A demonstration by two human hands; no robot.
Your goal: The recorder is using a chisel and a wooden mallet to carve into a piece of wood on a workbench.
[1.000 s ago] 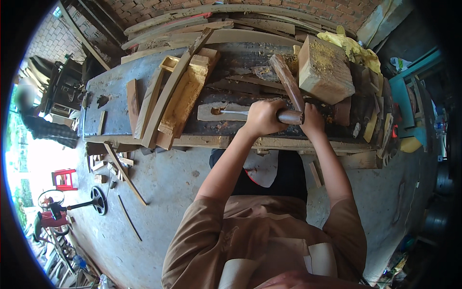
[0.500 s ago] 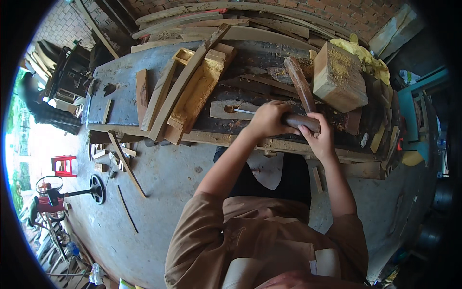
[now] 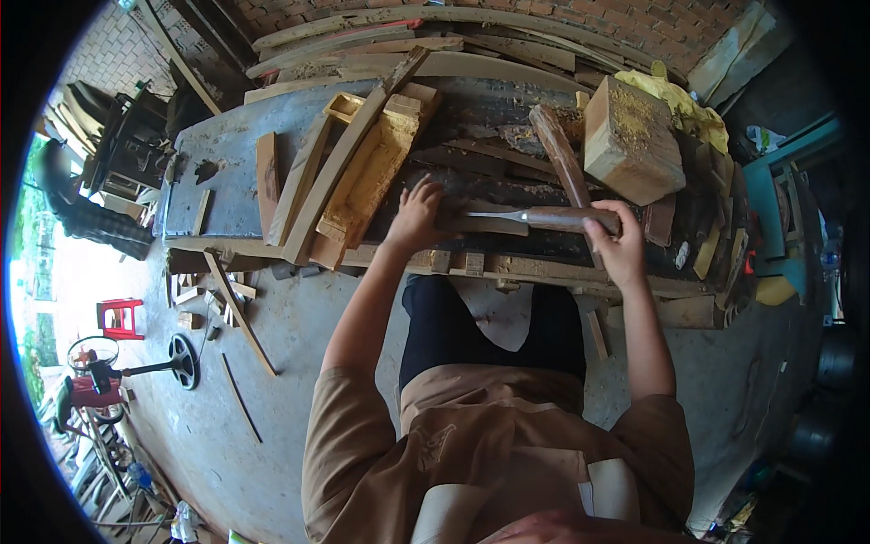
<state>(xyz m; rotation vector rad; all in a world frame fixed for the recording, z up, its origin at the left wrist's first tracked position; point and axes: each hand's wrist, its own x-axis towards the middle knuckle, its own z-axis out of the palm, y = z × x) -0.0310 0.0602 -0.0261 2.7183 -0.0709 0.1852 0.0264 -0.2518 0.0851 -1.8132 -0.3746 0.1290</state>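
"Why was the chisel (image 3: 569,218) held so far back?"

"The right hand (image 3: 622,243) had its fingers and thumb closed on the handle's butt end, perhaps to keep the blade well out in front and in sight."

"And the left hand (image 3: 415,218)?"

"Fingers spread, closed around nothing that I could see. It was at the left end of the plank (image 3: 498,228), maybe to steady it; whether the palm touched, I couldn't tell."

"So where was the chisel?"

"Level over the front of the bench (image 3: 237,122), blade pointing left along the plank. I couldn't tell if they touched."

"Why the stick (image 3: 559,152) there?"

"It slanted from beside the block (image 3: 634,136) down under the handle, probably for easy reach."

"How did the chisel look?"

"Slim, bright grey blade, narrowing where it met a thick, rounded, brown wooden handle, smooth and faintly shiny."
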